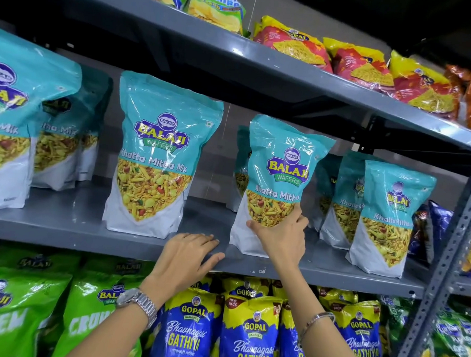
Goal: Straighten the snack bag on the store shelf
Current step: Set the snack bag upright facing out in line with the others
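A teal and white Balaji Khatta Mitha Mix snack bag (281, 167) stands on the grey middle shelf (67, 222), leaning slightly to the right. My right hand (282, 234) grips its lower front, thumb on the left and fingers on the right edge. My left hand (188, 254) lies flat on the shelf's front lip to the left of the bag, fingers spread, holding nothing.
More teal bags of the same kind stand left (158, 156) and right (390, 217) on the shelf. Red and yellow packs (359, 64) fill the upper shelf. Blue Gopal bags (248, 338) and green bags (10, 310) stand below. A perforated upright (459, 235) bounds the right.
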{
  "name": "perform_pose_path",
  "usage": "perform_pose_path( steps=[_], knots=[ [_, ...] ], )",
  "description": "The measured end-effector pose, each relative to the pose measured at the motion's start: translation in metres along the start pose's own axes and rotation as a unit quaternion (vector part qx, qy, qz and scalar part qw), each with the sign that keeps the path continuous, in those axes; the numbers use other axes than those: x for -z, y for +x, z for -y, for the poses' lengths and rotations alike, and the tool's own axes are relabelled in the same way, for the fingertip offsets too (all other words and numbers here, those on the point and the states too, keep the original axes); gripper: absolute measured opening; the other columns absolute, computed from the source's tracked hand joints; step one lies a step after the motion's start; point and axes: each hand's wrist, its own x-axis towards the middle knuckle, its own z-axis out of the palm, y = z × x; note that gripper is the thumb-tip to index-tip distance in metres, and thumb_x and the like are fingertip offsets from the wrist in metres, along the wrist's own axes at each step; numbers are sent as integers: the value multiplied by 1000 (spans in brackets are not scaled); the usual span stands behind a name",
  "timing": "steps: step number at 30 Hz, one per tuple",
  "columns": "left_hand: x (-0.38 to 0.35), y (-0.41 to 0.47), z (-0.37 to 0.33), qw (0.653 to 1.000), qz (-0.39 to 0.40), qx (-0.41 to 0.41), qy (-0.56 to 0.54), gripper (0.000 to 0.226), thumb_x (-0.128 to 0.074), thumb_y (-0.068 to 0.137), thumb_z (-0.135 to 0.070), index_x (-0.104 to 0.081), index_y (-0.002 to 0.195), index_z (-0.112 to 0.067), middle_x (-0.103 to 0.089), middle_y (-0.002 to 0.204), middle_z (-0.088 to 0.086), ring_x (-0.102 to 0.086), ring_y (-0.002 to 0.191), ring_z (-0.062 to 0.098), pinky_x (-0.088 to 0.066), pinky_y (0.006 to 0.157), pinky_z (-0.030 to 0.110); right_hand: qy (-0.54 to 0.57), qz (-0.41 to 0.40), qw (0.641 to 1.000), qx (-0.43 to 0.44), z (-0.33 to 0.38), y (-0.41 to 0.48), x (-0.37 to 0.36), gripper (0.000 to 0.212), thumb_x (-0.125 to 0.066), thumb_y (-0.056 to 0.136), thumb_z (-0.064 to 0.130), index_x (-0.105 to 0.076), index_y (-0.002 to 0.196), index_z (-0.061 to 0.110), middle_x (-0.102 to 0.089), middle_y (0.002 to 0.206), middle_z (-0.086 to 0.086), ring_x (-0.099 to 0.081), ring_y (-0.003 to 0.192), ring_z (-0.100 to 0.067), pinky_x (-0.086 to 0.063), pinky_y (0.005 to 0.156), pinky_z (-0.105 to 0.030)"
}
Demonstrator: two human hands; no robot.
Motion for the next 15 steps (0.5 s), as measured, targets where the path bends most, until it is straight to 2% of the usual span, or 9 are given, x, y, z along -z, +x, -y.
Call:
perform_pose_path(
  steps=[15],
  knots=[
    [4, -1, -3, 1000, 21, 10, -21, 67, -19, 98, -56, -74, 98, -19, -72, 100, -3, -67, 90, 11, -51, 72, 26, -11, -23, 1000, -3, 0, 1, -7, 112, -82, 63, 50, -16, 146, 15, -37, 137, -15, -49, 122, -39, -49, 91, -49]
  ],
)
